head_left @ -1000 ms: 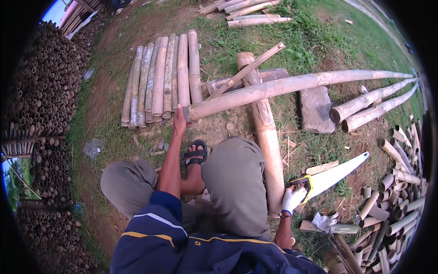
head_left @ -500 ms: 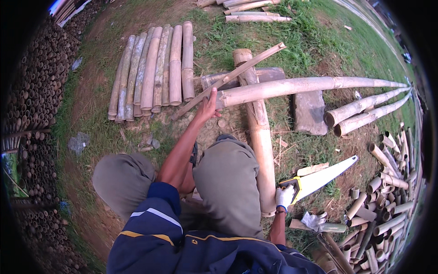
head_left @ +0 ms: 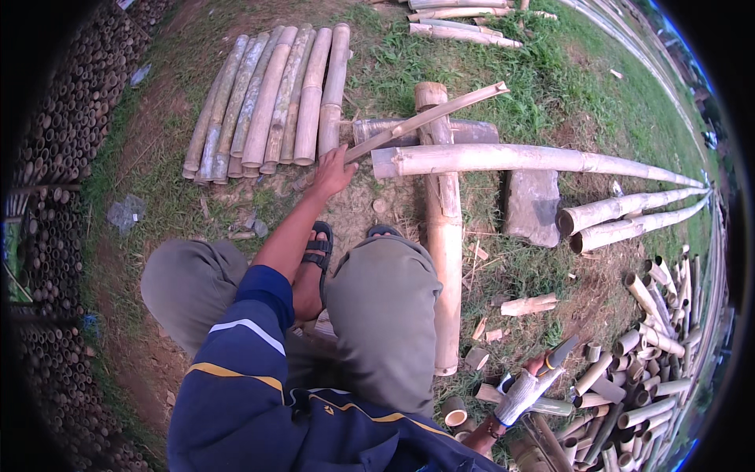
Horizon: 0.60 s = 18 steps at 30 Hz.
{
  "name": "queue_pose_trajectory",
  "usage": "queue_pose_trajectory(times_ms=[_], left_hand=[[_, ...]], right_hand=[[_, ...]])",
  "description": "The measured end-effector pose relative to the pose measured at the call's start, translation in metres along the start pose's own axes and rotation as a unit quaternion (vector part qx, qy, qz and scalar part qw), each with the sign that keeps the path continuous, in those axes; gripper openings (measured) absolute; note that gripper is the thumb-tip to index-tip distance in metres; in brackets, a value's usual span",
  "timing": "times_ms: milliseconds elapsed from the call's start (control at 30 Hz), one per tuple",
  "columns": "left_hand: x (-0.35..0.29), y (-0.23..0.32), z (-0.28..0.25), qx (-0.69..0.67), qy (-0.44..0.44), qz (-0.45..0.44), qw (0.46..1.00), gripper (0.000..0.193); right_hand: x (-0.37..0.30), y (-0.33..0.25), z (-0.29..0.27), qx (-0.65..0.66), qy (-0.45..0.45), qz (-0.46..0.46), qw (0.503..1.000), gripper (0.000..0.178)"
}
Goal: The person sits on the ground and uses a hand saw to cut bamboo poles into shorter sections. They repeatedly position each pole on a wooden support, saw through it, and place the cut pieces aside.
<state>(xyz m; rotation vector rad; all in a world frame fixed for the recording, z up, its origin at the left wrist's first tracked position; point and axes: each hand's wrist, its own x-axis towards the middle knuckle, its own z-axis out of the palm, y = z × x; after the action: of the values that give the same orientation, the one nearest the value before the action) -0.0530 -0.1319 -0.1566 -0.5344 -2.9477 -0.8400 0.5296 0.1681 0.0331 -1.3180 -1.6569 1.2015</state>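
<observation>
In the head view my left hand (head_left: 334, 173) is closed round the lower part of a split bamboo strip (head_left: 425, 119). The strip slopes up to the right across a thick bamboo log (head_left: 446, 267). Just right of this hand is the cut end of a long bamboo pole (head_left: 487, 159), which also rests across the log. My right hand (head_left: 523, 391), in a white glove, grips a handsaw (head_left: 560, 352) with a yellow and black handle at the lower right. The saw's blade is seen nearly edge-on, off the ground and apart from the pole.
Several cut bamboo lengths (head_left: 271, 98) lie in a row at upper left. A stone block (head_left: 532, 206) sits under the pole, beside two more poles (head_left: 637, 212). Offcuts (head_left: 653, 354) are heaped at right. Stacked bamboo ends (head_left: 59, 259) line the left side.
My right hand has brought the saw back toward me and turned its blade. My left hand has shifted from beside the pole's end down onto the strip. The view has tilted slightly.
</observation>
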Motion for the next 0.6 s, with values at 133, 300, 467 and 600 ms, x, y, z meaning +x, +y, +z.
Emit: queue_pose_trajectory(times_ms=[133,300,467,600], left_hand=[[-0.006,0.017,-0.011,0.094,-0.123,0.008,0.988,0.065],[-0.053,-0.013,-0.035,0.104,-0.035,0.01,0.994,0.035],[-0.126,-0.076,-0.058,0.119,0.06,-0.091,0.987,0.03],[-0.146,-0.08,-0.058,0.114,0.123,-0.174,0.97,0.044]], right_hand=[[-0.011,0.007,-0.011,0.153,-0.036,-0.067,0.985,0.048],[-0.028,-0.045,0.034,0.124,-0.096,-0.144,0.977,0.05],[-0.031,-0.067,0.072,0.181,-0.197,-0.116,0.956,0.057],[-0.035,-0.048,0.095,0.262,-0.258,-0.056,0.928,0.063]])
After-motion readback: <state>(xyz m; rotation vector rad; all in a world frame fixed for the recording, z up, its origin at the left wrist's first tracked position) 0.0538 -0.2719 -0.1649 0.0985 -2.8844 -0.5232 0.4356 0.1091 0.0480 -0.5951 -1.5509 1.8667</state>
